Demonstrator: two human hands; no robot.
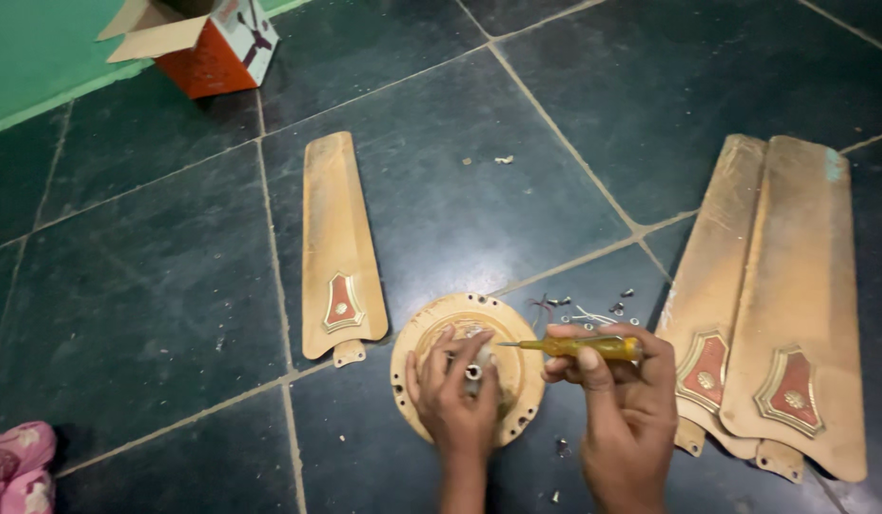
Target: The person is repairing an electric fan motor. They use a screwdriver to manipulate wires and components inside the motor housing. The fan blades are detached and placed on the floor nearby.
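Observation:
A round tan ceiling-fan motor hub lies on the dark tiled floor. My left hand rests on top of it, fingers curled around the short metal shaft at its centre. My right hand grips a yellow-handled screwdriver held level, its thin tip pointing left at the hub's centre beside my left fingers. One tan fan blade with a red emblem lies left of the hub. Two overlapping blades lie to the right of my right hand.
Small screws and thin wires are scattered on the floor just behind the screwdriver. An open orange and white cardboard box stands at the back left by a green wall. Pink cloth shows at the bottom left corner.

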